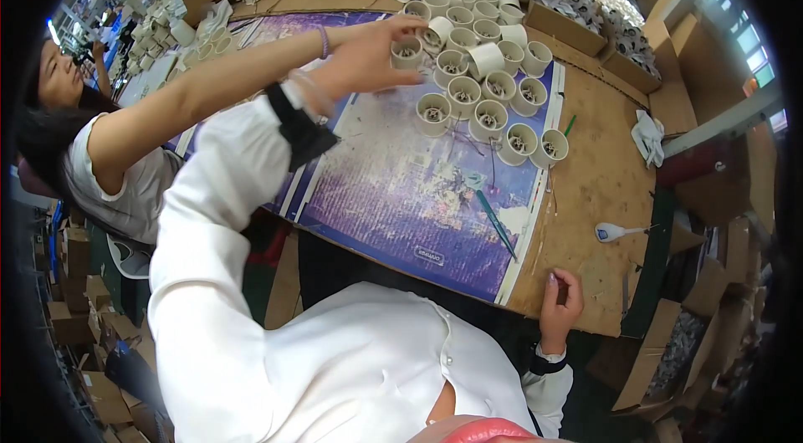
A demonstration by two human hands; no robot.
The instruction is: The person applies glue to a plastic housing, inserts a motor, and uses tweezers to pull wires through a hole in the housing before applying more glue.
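Note:
My left hand stretches over the table's far side, its fingers and thumb around a white cup-shaped piece at the left of a cluster. Part of its grip is covered by a co-worker's hand, which reaches in just above it from the left. Several more white round cups stand close together, many with small dark and metallic bits inside. One white cup lies tipped on the others. By the table's near right edge, my right hand rests with curled fingers and nothing visible in them.
A purple printed mat covers much of the brown table. On it lies a teal pen-like tool. A small white bottle with a thin tip lies at right. Cardboard boxes of parts line the far right.

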